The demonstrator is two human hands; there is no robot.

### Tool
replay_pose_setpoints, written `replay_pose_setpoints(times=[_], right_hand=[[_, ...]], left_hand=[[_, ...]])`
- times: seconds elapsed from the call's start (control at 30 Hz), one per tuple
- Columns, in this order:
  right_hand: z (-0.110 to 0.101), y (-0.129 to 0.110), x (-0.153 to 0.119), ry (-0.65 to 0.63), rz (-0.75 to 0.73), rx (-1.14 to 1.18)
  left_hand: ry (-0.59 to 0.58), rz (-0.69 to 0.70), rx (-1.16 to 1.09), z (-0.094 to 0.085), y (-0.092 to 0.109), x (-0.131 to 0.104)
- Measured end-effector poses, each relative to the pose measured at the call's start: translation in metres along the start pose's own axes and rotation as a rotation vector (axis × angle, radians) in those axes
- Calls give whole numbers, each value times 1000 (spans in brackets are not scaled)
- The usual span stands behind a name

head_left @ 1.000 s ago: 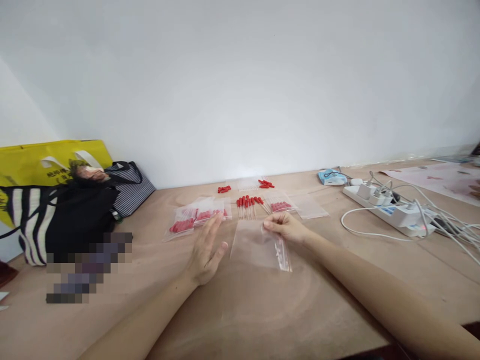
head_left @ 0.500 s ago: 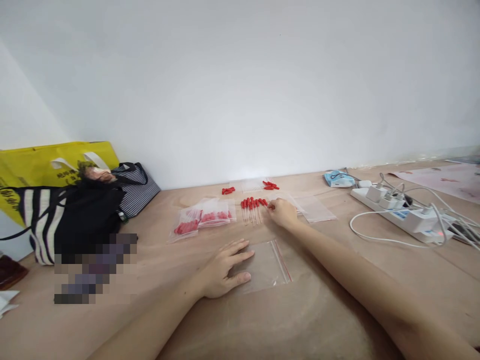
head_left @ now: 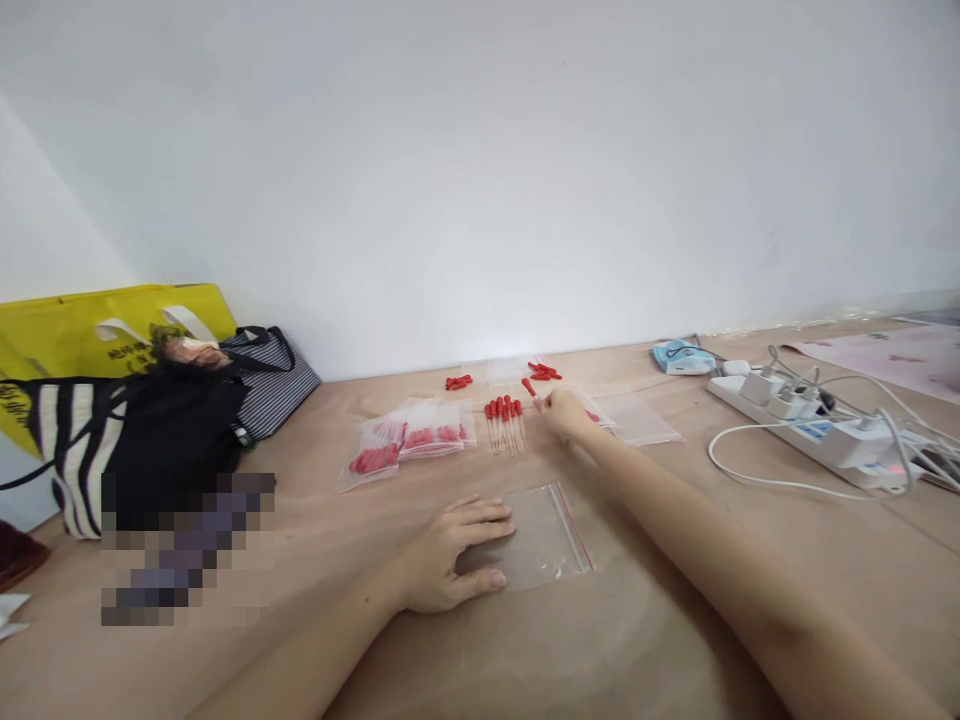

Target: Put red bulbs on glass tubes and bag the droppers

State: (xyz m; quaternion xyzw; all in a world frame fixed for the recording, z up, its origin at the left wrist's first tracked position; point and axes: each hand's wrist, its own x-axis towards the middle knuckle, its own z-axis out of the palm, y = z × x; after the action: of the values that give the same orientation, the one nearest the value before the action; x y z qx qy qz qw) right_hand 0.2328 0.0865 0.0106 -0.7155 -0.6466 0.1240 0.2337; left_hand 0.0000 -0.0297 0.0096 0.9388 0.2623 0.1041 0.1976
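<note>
My left hand (head_left: 461, 552) lies flat, fingers spread, over the left part of a clear zip bag (head_left: 547, 535) on the table. Farther away, my right hand (head_left: 566, 412) has its fingers pinched on a dropper (head_left: 529, 387), whose red bulb sticks out to the left of the fingertips. Most of its stem is hidden by the hand. Left of that hand, a row of several red-bulbed droppers (head_left: 503, 410) rests with the thin stems pointing toward me.
Filled zip bags (head_left: 439, 437) lie left of the row. Loose red bulbs (head_left: 458, 382) and more red bulbs (head_left: 545, 371) flank thin clear stems (head_left: 508, 372) near the wall. A flat bag (head_left: 641, 418), blue-and-white packet (head_left: 682, 358) and corded power strip (head_left: 817, 435) are right; a black bag (head_left: 165, 440) is left.
My right hand has picked a dropper from the right end of the row and shifted it slightly up and away from the others. My left hand stays on the zip bag.
</note>
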Motion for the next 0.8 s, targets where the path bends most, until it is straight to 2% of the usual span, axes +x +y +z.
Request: replay_pose_setpoints(times=[0.17,0.2,0.3,0.4,0.57,0.8], right_hand=[[-21,35,-36,26,-78,277],[-22,43,-47,41,-93,462],[-22,60,-79,-41,-122,841],[-17,62,-100,-95,-91,1046],[-7,49,-106,-76,-40,1187],[-2,53,-100,-44,-21,1149]], left_hand=[[-32,-30,-11,-2,0,2],[-34,-33,-12,-1,0,2],[-36,-44,-10,0,-2,4],[-31,-52,-7,1,-3,5],[-26,-59,-10,1,-3,5],[-35,-49,9,0,-3,5]])
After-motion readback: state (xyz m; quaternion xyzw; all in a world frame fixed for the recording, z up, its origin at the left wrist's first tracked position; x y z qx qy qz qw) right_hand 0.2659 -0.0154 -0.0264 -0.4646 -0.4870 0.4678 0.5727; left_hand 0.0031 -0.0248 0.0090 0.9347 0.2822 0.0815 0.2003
